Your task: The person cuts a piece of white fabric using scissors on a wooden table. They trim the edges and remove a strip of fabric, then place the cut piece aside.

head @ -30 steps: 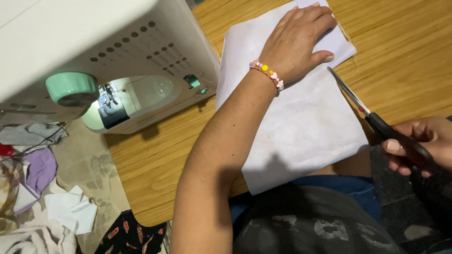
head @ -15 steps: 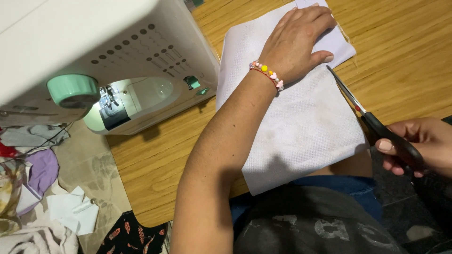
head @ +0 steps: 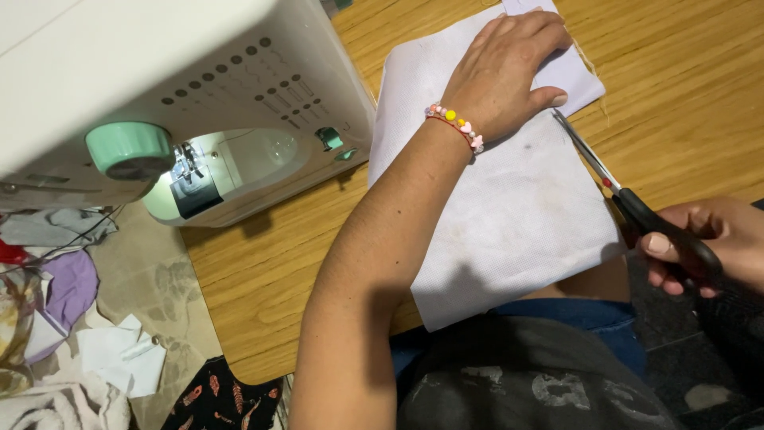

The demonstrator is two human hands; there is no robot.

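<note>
scissors [head: 637,207] crept bit further up cloth edge since earlier; right hand [head: 708,247] clamped on black handles; left hand [head: 509,68] spread flat, pinning white fabric [head: 509,207] so it won't slide on worktop [head: 684,95]; sewing machine [head: 183,103] alongside

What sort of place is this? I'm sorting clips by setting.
Likely a home sewing corner: a white sewing machine sits on a wooden table, scissors cut white fabric, and cloth scraps litter the floor.
</note>
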